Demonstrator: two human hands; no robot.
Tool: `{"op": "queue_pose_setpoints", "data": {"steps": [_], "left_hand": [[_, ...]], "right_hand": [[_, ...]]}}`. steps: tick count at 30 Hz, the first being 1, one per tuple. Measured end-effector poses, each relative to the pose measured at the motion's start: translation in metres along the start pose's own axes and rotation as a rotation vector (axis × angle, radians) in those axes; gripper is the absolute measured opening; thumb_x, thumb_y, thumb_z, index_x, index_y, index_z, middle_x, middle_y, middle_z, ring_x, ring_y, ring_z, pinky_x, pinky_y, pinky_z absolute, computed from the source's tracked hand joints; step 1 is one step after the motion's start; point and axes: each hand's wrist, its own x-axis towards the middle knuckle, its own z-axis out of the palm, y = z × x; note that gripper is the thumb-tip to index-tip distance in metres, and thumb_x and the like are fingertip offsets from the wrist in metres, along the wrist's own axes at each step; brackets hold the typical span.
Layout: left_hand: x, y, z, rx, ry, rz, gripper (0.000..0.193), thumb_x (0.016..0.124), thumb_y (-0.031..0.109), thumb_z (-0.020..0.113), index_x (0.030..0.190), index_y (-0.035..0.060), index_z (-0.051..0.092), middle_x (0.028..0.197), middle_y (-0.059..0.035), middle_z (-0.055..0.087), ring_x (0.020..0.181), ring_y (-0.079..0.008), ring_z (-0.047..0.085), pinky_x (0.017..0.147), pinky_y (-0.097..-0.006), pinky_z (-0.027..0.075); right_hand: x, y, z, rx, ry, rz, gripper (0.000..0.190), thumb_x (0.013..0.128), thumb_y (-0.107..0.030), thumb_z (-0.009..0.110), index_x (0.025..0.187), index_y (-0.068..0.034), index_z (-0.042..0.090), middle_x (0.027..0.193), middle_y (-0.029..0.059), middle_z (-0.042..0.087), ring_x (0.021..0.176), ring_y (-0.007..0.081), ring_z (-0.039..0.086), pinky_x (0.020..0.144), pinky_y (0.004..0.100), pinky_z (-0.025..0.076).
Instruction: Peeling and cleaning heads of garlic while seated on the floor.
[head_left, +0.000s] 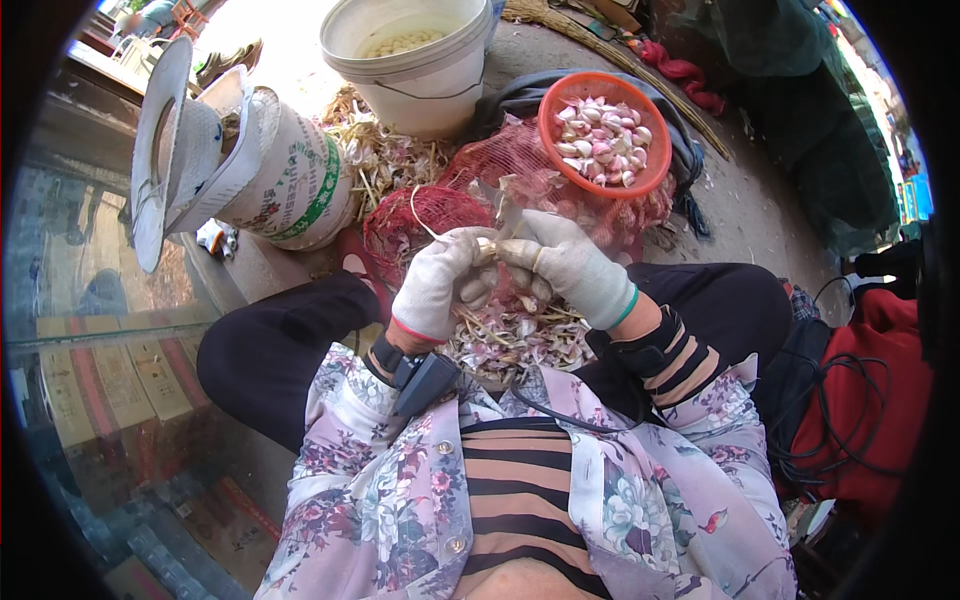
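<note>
My left hand (437, 279), in a pale knit glove with a red cuff, pinches a small piece of garlic (487, 249) between thumb and fingers. From the other side my right hand (586, 266), gloved with a green cuff, closes its fingertips on the same piece. The gloves partly hide it. Under both hands, a heap of garlic skins and dry stalks (517, 341) lies between my legs. Just beyond them rests a red mesh bag (480, 161) with garlic bulbs in it. An orange plastic basket (551, 154) of unpeeled garlic cloves (602, 142) stands on the bag.
A white bucket (420, 94) holds pale cloves in liquid. Left of it, a printed bucket (292, 180) carries a brimmed hat (161, 157). Glass (112, 390) with cardboard boxes behind it borders my left. Black cables (840, 420) lie over red cloth at right. A person sits far off.
</note>
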Motion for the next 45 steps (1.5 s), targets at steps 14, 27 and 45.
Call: {"op": "queue_pose_setpoints", "data": {"steps": [14,27,45], "left_hand": [[0.0,-0.01,-0.008,-0.403,-0.136,-0.002,0.045,0.102,0.04,0.042,0.117,-0.0005,0.055,0.072,0.0021,0.048,0.05,-0.005,0.033,0.049,-0.0211,0.032],[0.001,-0.002,0.01,0.079,0.146,-0.01,0.033,0.096,0.022,0.054,0.122,0.0013,0.054,0.081,-0.0035,0.059,0.053,-0.0055,0.047,0.047,-0.0215,0.036],[0.006,-0.009,-0.019,-0.361,-0.169,-0.017,0.048,0.099,0.056,0.038,0.093,0.0113,0.056,0.055,0.0018,0.043,0.039,-0.0069,0.032,0.037,-0.0228,0.026]], "right_hand": [[-0.008,-0.001,0.012,0.07,-0.045,-0.012,0.026,0.096,-0.023,0.058,0.114,-0.006,0.061,0.067,-0.003,0.054,0.051,0.0031,0.045,0.044,0.0199,0.035],[0.0,0.01,0.015,-0.222,0.11,-0.205,0.017,0.091,-0.016,0.059,0.1,-0.002,0.062,0.07,0.0058,0.061,0.061,0.0124,0.057,0.057,0.0302,0.046],[-0.006,0.009,0.014,-0.02,-0.04,-0.061,0.018,0.095,-0.018,0.057,0.105,-0.003,0.061,0.077,0.0023,0.062,0.063,0.0063,0.053,0.055,0.023,0.042]]}}
